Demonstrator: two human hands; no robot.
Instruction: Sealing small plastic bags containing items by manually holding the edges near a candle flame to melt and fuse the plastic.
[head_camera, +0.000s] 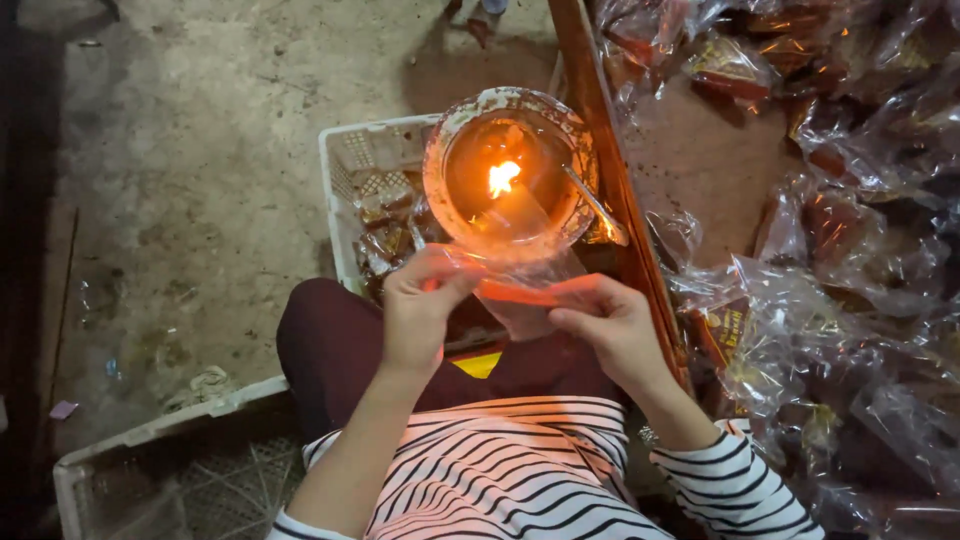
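A: What is held, and how does it look?

B: A small clear plastic packet, thin and crinkled, glowing orange along its upper edge, is pinched at its ends by the left hand and the right hand. Fingers and thumbs are closed on the film.

A: Where is it kept?

B: Just below the flame burning in a round, wax-crusted bowl, above a white plastic crate. Heaped clear packets are seen at the right.
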